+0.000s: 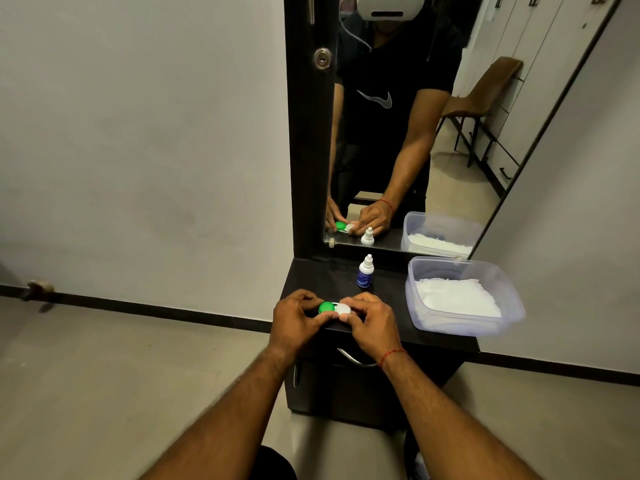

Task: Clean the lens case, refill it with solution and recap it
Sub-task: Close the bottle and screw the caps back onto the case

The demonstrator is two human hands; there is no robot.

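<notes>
We record the two hands nearest us, at the front edge of the cabinet top (pixel 388 292). The left hand (pixel 298 322) has fingers and thumb curled round the lens case (pixel 333 308) at its green cap (pixel 326 307). The right hand (pixel 371 325), with a red thread (pixel 392 355) on its wrist, pinches the white cap (pixel 345 309). Both caps sit on the case; we cannot tell how tightly. The solution bottle (pixel 365 272) stands upright and capped near the rear edge, behind the case. A clear tub (pixel 509 306) of white tissues (pixel 457 299) occupies the right side, apart from the case.
</notes>
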